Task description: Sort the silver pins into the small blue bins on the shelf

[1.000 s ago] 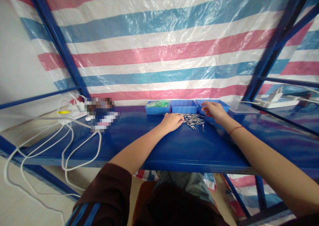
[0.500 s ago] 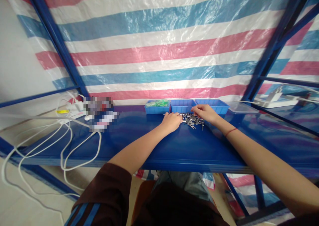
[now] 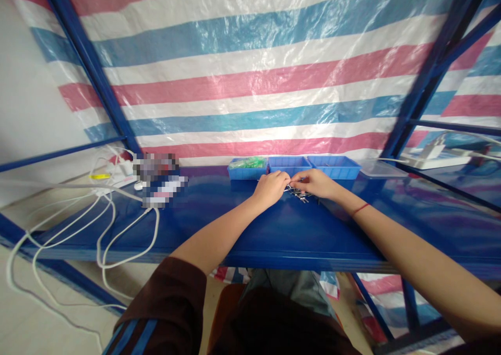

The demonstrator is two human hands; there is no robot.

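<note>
A loose pile of thin silver metal pins, rivet-like in shape, lies on the blue tabletop, partly covered by my fingers. My left hand rests at the pile's left edge, its fingers closed; what they hold is hidden. Coming in from the right over the pile, my right hand is closed in a pinch, its fingertips meeting those of my left hand. Whatever sits between them is too small to make out. Right behind the hands stand a middle blue bin and a right blue bin.
A left blue bin holds green and clear plastic packets. A clear plastic lid lies right of the bins. White cables hang over the table's left front edge. A power strip sits at far right.
My right hand has moved left from in front of the right bin, over the pile, to my left hand's fingertips, its fingers closing into a pinch. My left hand has stayed nearly still.
</note>
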